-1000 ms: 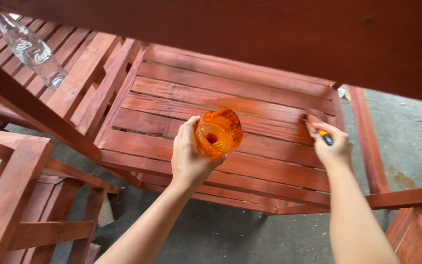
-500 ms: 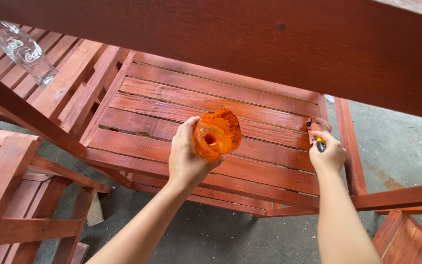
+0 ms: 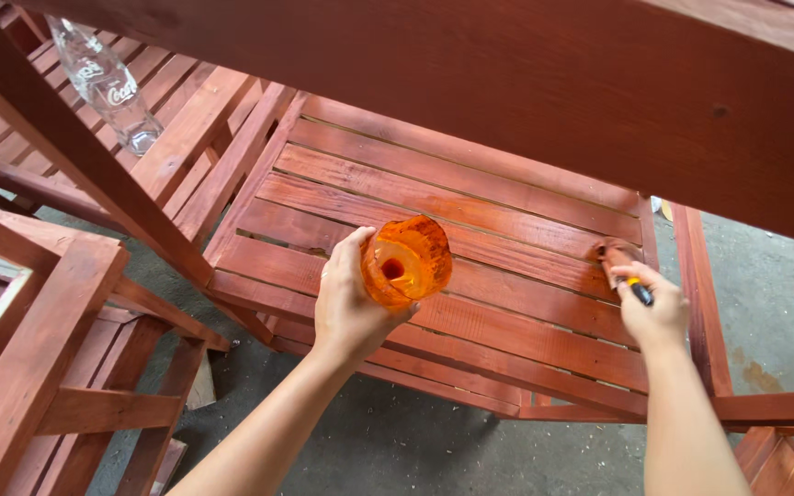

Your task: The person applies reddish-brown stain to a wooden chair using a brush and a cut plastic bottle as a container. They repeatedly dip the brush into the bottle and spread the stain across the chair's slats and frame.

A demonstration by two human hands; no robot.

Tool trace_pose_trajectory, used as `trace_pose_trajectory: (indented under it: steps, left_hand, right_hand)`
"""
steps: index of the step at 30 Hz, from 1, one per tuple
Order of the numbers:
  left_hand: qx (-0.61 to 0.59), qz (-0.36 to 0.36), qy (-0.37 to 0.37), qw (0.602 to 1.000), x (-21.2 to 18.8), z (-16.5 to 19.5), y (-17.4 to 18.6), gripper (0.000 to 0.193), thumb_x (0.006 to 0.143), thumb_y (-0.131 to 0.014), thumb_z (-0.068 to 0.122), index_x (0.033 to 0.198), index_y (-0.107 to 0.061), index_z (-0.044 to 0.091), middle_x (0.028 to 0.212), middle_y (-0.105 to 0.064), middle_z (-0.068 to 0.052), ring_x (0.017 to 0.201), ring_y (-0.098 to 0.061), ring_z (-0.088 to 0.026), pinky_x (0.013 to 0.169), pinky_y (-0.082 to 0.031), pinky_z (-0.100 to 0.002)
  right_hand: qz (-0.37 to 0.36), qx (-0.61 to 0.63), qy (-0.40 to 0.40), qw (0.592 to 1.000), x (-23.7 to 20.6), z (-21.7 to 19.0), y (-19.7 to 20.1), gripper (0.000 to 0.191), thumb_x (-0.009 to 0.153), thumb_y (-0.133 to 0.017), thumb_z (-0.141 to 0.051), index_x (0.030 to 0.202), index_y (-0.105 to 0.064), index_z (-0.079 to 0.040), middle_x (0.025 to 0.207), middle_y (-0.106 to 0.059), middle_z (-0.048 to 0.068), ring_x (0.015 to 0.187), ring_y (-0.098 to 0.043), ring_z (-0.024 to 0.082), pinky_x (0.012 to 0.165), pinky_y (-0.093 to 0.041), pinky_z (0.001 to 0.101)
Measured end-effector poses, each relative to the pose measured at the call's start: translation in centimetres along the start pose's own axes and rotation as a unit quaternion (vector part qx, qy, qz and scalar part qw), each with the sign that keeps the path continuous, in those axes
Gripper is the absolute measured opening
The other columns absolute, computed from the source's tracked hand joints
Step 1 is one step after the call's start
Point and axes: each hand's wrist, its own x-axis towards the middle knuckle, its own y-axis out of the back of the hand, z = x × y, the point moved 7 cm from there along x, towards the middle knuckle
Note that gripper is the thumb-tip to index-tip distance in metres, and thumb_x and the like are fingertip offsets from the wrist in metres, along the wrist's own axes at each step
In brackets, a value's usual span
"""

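Left hand (image 3: pixel 349 308) grips translucent orange cup (image 3: pixel 406 260); right hand (image 3: pixel 654 310) clasps brush (image 3: pixel 625 268) on slats (image 3: pixel 470 230)

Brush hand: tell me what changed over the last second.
The right hand slid the brush away from the person along the slats, toward the far right edge. The left hand still holds the orange container at the same tilt over the slats; the clear bottle is unmoved.

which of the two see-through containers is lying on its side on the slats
The clear glass bottle at top left, lying untouched on the slats; the orange container is held in the left hand.
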Motion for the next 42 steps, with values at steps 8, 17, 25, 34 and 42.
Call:
trace_pose_trajectory:
  steps: [8, 17, 25, 34, 42]
  left_hand:
    - [0.012, 0.059, 0.045, 0.997, 0.8, -1.6, 6.2, 0.096, 0.053, -0.095, 0.019, 0.137, -0.049, 0.009, 0.130, -0.060, -0.013, 0.122, -0.057, -0.034, 0.103, -0.048, -0.045]
    - [0.076, 0.107, 0.068, 0.989, 1.2, -6.5, 13.9, 0.094, 0.057, -0.094, 0.022, 0.138, -0.048, 0.007, 0.129, -0.061, -0.013, 0.120, -0.058, -0.037, 0.102, -0.047, -0.046]
    - [0.061, 0.096, 0.064, 0.991, 2.2, -8.1, 15.4, 0.096, 0.054, -0.094, 0.020, 0.136, -0.048, 0.005, 0.129, -0.060, -0.015, 0.121, -0.057, -0.037, 0.104, -0.045, -0.045]
    - [0.038, 0.079, 0.062, 0.994, 2.6, -8.3, 16.3, 0.096, 0.054, -0.095, 0.019, 0.136, -0.048, 0.006, 0.128, -0.060, -0.015, 0.121, -0.057, -0.036, 0.103, -0.046, -0.045]
    - [0.045, 0.081, 0.108, 0.990, 1.3, -10.6, 18.4, 0.097, 0.053, -0.096, 0.020, 0.136, -0.048, 0.004, 0.135, -0.057, -0.016, 0.123, -0.057, -0.037, 0.102, -0.047, -0.043]
  right_hand:
    - [-0.011, 0.051, 0.035, 0.998, -2.9, -14.1, -7.2, 0.020, 0.089, -0.078, -0.024, 0.108, -0.078, -0.030, 0.135, -0.070, 0.005, 0.117, -0.069, 0.030, 0.094, -0.057, 0.0404]
    - [-0.134, 0.268, 0.241, 0.923, -4.1, -42.2, -19.7, 0.029, 0.083, -0.076, -0.011, 0.109, -0.079, -0.023, 0.134, -0.070, 0.010, 0.124, -0.069, 0.030, 0.103, -0.054, 0.0403]
    - [-0.176, 0.192, 0.069, 0.963, -1.2, -35.7, -18.9, 0.030, 0.086, -0.067, -0.009, 0.105, -0.079, -0.030, 0.118, -0.078, 0.002, 0.099, -0.076, 0.017, 0.078, -0.061, 0.0293]
    - [-0.058, 0.098, -0.120, 0.986, 0.1, -26.1, -14.9, 0.017, 0.082, -0.079, -0.017, 0.093, -0.083, -0.029, 0.110, -0.077, -0.003, 0.089, -0.069, 0.018, 0.069, -0.054, 0.0319]
    - [-0.202, 0.184, 0.195, 0.942, -0.8, -47.1, -25.0, 0.026, 0.085, -0.072, -0.010, 0.104, -0.080, -0.026, 0.131, -0.071, 0.007, 0.119, -0.068, 0.029, 0.099, -0.054, 0.0383]
